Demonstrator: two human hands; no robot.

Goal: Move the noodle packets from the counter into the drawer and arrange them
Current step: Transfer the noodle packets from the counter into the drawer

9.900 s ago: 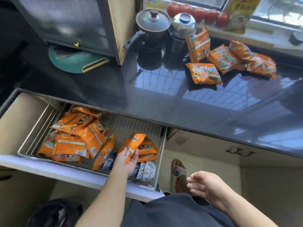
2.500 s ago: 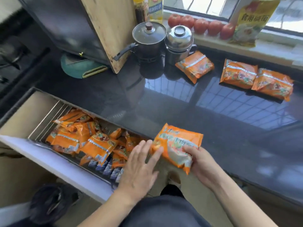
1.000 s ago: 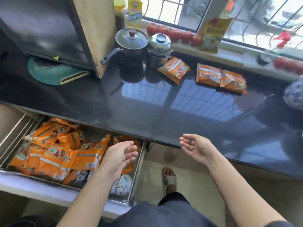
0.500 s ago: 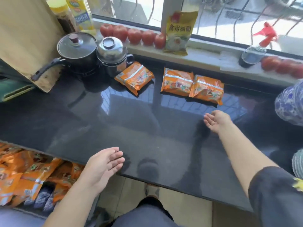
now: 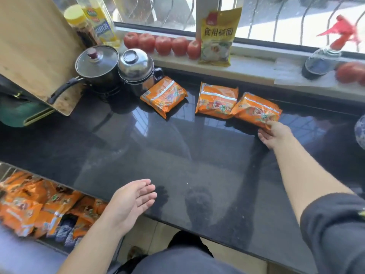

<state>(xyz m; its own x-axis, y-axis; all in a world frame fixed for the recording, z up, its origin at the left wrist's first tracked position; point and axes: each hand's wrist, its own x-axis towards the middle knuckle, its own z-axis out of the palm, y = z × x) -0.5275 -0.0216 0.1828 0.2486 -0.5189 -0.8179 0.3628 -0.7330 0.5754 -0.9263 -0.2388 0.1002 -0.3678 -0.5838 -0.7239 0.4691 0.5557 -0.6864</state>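
Hiding beneath packet: right-hand fingers.

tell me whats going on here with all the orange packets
A person is clearing noodle packets off a black counter into the open drawer below, which already holds a pile. Three packets remain near the window. The right hand is touching the rightmost packet, its fingers at the near corner. The left hand hovers open and empty over the counter edge.

A yellow bag standing on the windowsill reads "食用碱面" in large brown characters. Print on the orange noodle packets and bottle label is too blurred to read.
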